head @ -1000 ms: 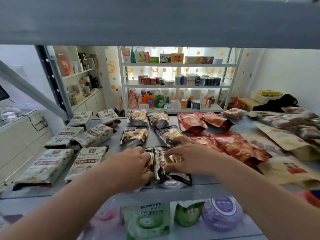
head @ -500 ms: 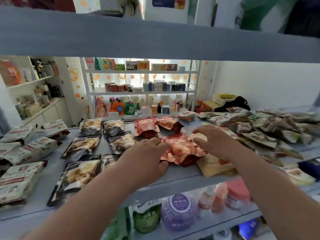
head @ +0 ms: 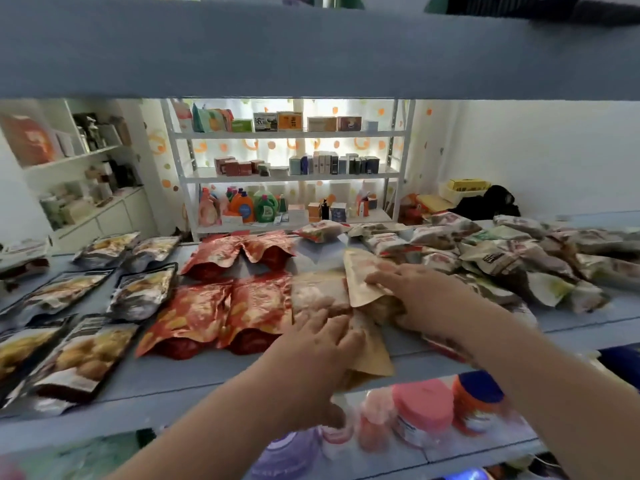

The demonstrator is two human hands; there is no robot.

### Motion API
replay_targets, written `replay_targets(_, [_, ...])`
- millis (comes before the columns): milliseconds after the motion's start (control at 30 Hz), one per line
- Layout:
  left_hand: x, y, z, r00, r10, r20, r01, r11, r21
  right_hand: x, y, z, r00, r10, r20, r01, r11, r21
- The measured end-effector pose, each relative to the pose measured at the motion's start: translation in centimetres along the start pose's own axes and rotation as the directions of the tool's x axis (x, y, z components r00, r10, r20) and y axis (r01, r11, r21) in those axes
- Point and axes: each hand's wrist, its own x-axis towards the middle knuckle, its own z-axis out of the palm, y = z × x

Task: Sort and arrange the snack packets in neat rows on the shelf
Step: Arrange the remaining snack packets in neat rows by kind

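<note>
The right hand (head: 420,296) pressed down on a tan pouch (head: 363,275) right of the frame's centre, fingers spread flat along its lower edge; whether they gripped it could not be told. The left hand (head: 320,344) lay just below and to the left, fingers slightly apart, resting on the near end of a pale packet (head: 318,294) and touching a second tan pouch (head: 372,351) that hung over the front lip of the shelf (head: 194,379). Four red packets (head: 221,310) sat in two rows at centre, just left of the pale packet. Dark packets (head: 142,292) lay in rows at the left of the frame. An unsorted heap (head: 519,258) of pale wrappers filled the right side of the shelf. Pink-lidded jars (head: 422,414) stood blurred on the level below, at lower right.
</note>
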Motion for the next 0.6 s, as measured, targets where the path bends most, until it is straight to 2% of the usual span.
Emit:
replay_targets(100, [0.5, 1.3, 0.7, 0.998, -0.048, -0.047, 0.047, 0.998, -0.035, -0.4, 1.5, 0.0, 0.994, -0.071, -0.084, 0.071, 0.997, -0.001])
replay_targets(167, [0.6, 1.9, 0.7, 0.995, -0.070, -0.067, 0.066, 0.996, -0.064, -0.6, 2.0, -0.5, 0.991, -0.106, -0.078, 0.103, 0.994, -0.045])
replay_targets(267, [0.9, 2.8, 1.3, 0.992, -0.107, -0.071, 0.102, 0.992, -0.070, -0.8, 2.4, -2.3, 0.992, -0.078, 0.096, 0.086, 0.993, -0.079])
replay_targets(333, [1.1, 3.0, 1.4, 0.990, -0.128, -0.066, 0.122, 0.989, -0.088, -0.4, 3.0, -4.1, 0.970, -0.075, 0.231, 0.074, 0.997, 0.012])
replay_targets(367, [1.2, 3.0, 1.1, 0.989, -0.132, -0.062, 0.125, 0.987, -0.105, 0.3, 3.5, -4.8, 0.964, -0.088, 0.252, 0.069, 0.994, 0.083])
replay_targets(467, [1.4, 2.9, -1.4, 0.991, -0.130, 0.044, 0.136, 0.973, -0.186, 4.1, 5.7, -5.2, 0.992, -0.063, 0.114, 0.036, 0.974, 0.222])
replay_targets(533, [1.9, 2.6, -3.3, 0.983, -0.161, 0.088, 0.177, 0.956, -0.234, 7.1, 7.4, -4.3, 0.999, 0.029, 0.019, -0.032, 0.984, 0.178])
replay_targets(600, [2.9, 1.5, -4.9, 0.976, -0.202, 0.077, 0.216, 0.933, -0.287, 9.6, 8.6, -2.9, 0.995, 0.091, 0.046, -0.097, 0.985, 0.142])
